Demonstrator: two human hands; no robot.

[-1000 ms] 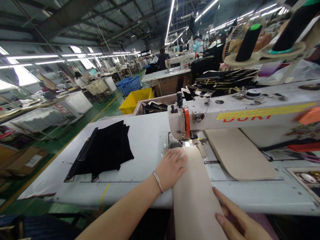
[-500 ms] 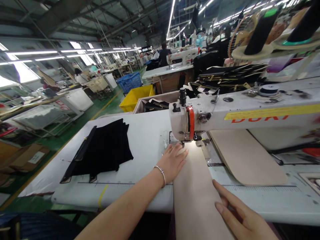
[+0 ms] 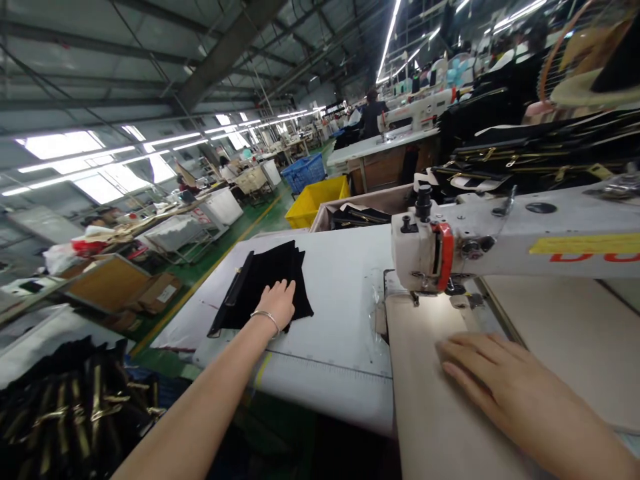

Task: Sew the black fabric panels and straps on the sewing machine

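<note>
My left hand [image 3: 278, 307], with a bracelet at the wrist, lies on the black fabric pieces [image 3: 260, 277] with its fingers apart. My right hand [image 3: 487, 373], slightly blurred, rests on the long beige panel [image 3: 420, 393], its fingers stretched out. The panel's far end lies beneath the needle area of the white sewing machine [image 3: 417, 257]. A zipper-like strip edges the left side of the black pieces.
Another beige panel [image 3: 575, 340] lies right of the needle. Behind the table stand a yellow crate [image 3: 317, 200] and a blue basket [image 3: 304, 173]. Black pieces with gold zippers [image 3: 75, 413] fill the lower left; more are piled behind the machine [image 3: 540, 153].
My left hand has left the beige panel by the needle and moved left onto the black fabric. My right hand has shifted from the panel's right edge onto its top. The view has turned left.
</note>
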